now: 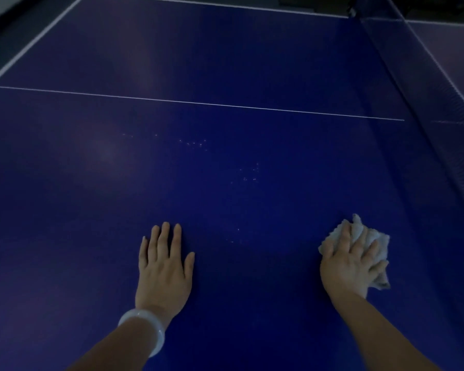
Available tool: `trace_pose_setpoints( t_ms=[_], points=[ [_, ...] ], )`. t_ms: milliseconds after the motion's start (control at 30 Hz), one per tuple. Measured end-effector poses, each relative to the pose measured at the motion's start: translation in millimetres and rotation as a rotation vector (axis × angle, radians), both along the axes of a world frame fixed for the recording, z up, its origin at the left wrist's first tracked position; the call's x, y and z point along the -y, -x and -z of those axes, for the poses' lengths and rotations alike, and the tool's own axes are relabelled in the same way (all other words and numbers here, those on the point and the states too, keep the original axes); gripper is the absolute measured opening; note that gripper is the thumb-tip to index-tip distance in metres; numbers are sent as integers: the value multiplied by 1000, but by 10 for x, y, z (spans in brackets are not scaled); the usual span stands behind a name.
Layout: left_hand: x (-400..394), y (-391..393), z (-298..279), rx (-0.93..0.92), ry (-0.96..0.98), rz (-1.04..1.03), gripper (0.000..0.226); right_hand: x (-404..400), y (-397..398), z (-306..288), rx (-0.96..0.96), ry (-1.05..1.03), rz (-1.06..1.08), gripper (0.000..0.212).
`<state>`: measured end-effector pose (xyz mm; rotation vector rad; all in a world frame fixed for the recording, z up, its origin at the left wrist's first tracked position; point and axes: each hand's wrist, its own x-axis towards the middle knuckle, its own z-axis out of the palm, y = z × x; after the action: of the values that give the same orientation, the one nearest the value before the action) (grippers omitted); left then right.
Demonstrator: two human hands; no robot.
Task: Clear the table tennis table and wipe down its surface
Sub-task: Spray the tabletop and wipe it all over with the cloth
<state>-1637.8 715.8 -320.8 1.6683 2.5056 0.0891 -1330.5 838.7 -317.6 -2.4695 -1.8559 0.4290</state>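
white cloth (364, 242) bunched under our right hand (348, 266), fingers spread pressing it, may skip specks (248, 174) ahead-left; left hand (164, 266) flat, empty.

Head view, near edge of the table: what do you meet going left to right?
Bracelet → left hand flat on the table tennis table → bare blue surface with white specks → right hand pressing the cloth → net.

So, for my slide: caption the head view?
Right hand presses a white cloth on the blue table; left hand rests flat.

Blue table (225, 62) bears white cloth (370, 236), specks (193, 143).
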Motion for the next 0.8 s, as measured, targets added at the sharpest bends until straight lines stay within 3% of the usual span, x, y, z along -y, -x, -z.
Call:
trace_pose_setpoints(
  t_ms=[67, 167, 233, 267, 300, 433, 500, 567, 667, 733, 800],
  points=[
    [-2, -1, 7, -12, 12, 5, 69, 94, 463, 30, 50, 0, -129, 63],
    [9, 4, 14, -12, 16, 2, 68, 337, 873, 107, 87, -45, -598, 62],
    [7, 17, 26, -8, 18, 1, 68, 332, 736, 82, 168, -3, -872, 68],
    [4, 22, 34, -5, 16, 4, 67, 316, 573, 65, 210, 42, -884, 72],
    [0, 24, 45, -1, 9, 6, 67, 317, 409, 38, 214, 97, -768, 74],
    [1, 29, 48, 18, -12, 10, 64, 594, 331, -112, 99, 222, -82, 69],
    [1, 33, 41, 23, -13, 9, 65, 809, 716, -68, 108, 148, -155, 79],
    [0, 35, 35, 23, -12, 10, 65, 873, 1149, -2, 56, 45, -450, 85],
    [12, 34, 43, 11, -23, 16, 63, 383, 1482, 51, 101, -29, -735, 78],
    [10, 37, 62, 9, -24, 15, 62, -115, 1385, 100, 153, 12, -647, 75],
    [10, 44, 84, 17, -22, 11, 62, -387, 1131, 47, 141, 88, -421, 72]
  ],
)
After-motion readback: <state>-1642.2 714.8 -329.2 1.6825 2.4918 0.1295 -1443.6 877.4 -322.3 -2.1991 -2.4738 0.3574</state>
